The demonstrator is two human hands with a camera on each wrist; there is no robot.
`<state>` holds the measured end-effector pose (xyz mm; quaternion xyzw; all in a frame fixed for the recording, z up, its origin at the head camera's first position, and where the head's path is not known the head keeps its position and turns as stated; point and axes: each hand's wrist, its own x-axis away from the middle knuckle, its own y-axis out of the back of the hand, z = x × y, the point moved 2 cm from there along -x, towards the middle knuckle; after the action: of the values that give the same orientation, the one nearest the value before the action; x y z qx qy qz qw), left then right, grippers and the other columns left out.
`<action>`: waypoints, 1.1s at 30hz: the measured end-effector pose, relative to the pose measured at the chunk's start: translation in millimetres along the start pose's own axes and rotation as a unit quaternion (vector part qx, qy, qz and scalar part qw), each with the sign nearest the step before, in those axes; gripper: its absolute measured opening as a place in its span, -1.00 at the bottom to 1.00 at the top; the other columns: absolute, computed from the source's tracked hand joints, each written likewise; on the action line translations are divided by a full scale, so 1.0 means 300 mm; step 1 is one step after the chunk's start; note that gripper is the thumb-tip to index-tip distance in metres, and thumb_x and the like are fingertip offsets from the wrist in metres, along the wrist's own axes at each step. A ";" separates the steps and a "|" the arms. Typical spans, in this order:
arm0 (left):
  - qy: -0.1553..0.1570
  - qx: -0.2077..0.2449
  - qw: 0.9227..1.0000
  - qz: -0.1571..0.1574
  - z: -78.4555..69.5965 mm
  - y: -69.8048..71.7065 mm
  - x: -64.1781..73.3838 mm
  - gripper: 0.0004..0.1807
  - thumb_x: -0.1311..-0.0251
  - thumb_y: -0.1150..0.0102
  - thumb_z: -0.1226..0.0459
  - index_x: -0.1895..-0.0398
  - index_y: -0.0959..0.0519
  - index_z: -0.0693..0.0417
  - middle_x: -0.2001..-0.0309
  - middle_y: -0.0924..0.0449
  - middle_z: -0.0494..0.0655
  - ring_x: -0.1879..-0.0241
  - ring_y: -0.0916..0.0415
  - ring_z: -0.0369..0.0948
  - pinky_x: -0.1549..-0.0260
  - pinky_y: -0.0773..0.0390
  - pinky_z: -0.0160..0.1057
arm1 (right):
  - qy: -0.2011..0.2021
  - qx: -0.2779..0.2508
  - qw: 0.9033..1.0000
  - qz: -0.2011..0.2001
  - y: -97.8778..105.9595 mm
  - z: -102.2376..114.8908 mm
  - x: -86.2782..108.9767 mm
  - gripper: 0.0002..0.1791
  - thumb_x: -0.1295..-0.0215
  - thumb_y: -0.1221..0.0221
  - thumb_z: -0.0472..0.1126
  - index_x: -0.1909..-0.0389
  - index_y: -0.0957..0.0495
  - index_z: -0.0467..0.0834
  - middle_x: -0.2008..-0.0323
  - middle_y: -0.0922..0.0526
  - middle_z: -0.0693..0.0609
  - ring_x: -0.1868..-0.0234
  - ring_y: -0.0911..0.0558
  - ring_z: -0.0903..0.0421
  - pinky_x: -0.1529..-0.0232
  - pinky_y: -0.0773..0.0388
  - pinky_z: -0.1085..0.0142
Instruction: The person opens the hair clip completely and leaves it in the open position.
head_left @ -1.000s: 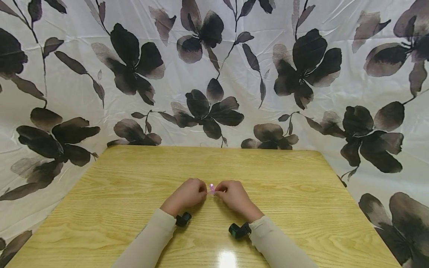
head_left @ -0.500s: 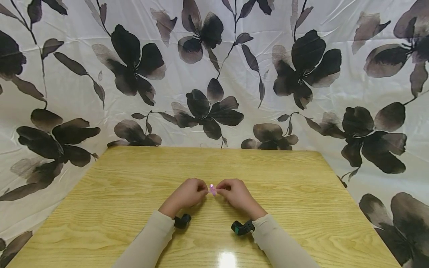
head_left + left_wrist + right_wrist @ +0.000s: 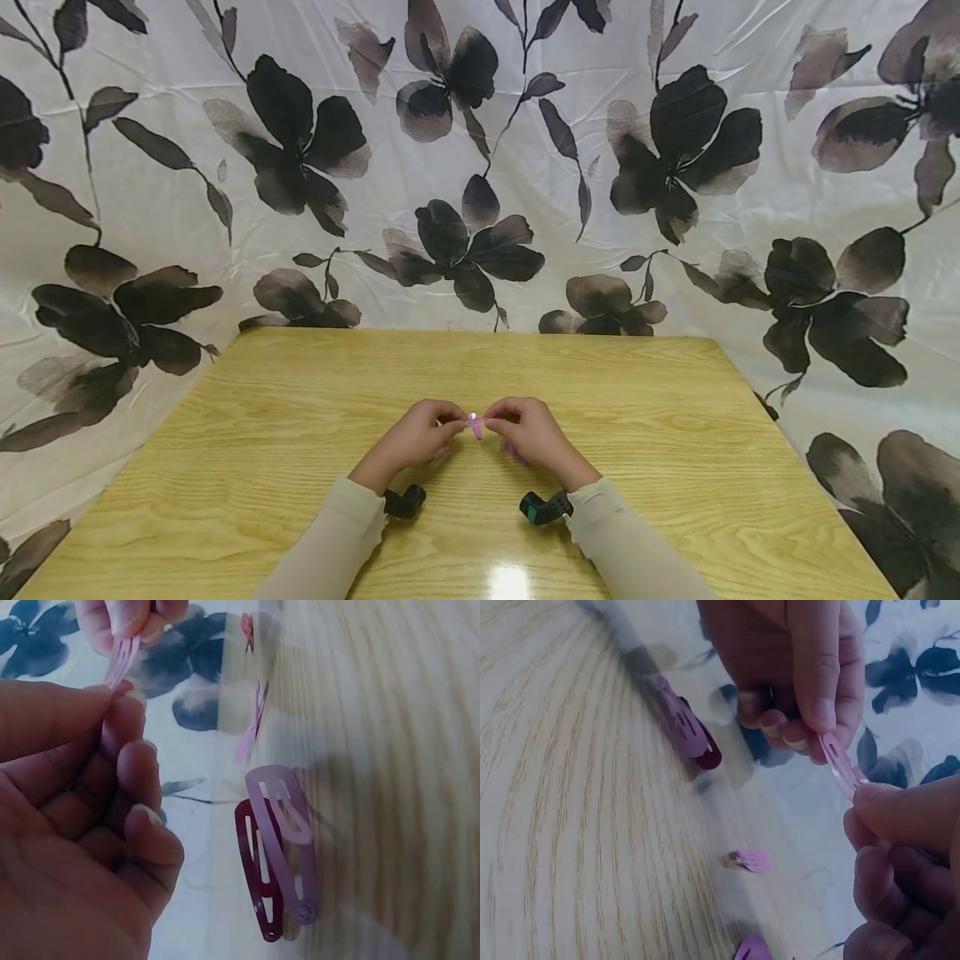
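Between my two hands a pink snap hair clip [image 3: 841, 766] is stretched out above the table. My left hand [image 3: 420, 435] pinches one end between thumb and forefinger; its other fingers curl loosely. The opposite end is pinched by my right hand [image 3: 531, 432]. In the left wrist view a mauve snap clip [image 3: 279, 840] lies over a dark red one [image 3: 262, 881] on the wood. A small pink clip [image 3: 751, 860] and a purple-pink clip [image 3: 752, 949], cut off by the frame edge, lie nearer my right hand. Fingertips cover both ends of the held clip.
The wooden table [image 3: 360, 367] spreads around both hands. Behind it hangs a white cloth [image 3: 555, 208] printed with dark flowers. At the far end of the left wrist view sits a small red clip [image 3: 247, 630].
Both hands have risen slightly and their fingertips stand a little farther apart, still pinching the hair clip. A purple clip on the table has come into sight below my right hand.
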<state>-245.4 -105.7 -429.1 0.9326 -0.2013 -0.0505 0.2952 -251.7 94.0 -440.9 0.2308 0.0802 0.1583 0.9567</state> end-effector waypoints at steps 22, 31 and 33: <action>-0.015 0.072 0.996 0.042 0.011 0.004 0.012 -0.71 -0.45 0.05 0.23 -0.05 -0.61 0.13 0.59 -0.37 0.02 0.72 -0.16 -0.24 0.69 -0.29 -0.32 | -0.003 -0.017 1.000 0.026 0.012 0.003 0.003 -0.87 -0.35 -0.18 -0.12 0.22 -0.66 -0.05 0.35 -0.65 -0.23 0.76 -0.38 0.20 0.75 -0.32 0.39; -0.023 0.078 0.996 0.046 0.003 0.008 0.016 -0.70 -0.45 0.05 0.24 -0.06 -0.60 0.16 0.60 -0.35 0.04 0.72 -0.15 -0.26 0.68 -0.28 -0.34 | 0.013 -0.015 0.999 0.026 0.016 0.006 0.005 -0.87 -0.34 -0.19 -0.13 0.23 -0.67 -0.07 0.36 -0.62 -0.23 0.66 -0.44 0.18 0.63 -0.40 0.37; -0.024 0.079 0.996 0.046 0.004 0.007 0.016 -0.70 -0.45 0.05 0.23 -0.06 -0.60 0.16 0.59 -0.36 0.03 0.72 -0.15 -0.25 0.68 -0.28 -0.34 | 0.016 -0.014 0.999 0.025 0.016 0.007 0.004 -0.86 -0.34 -0.19 -0.14 0.23 -0.67 -0.09 0.36 -0.62 -0.21 0.61 -0.45 0.16 0.58 -0.42 0.35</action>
<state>-241.9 -109.7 -428.7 0.9413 -0.2540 -0.0429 0.2179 -251.4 97.8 -437.0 0.2170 0.0879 0.1869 0.9541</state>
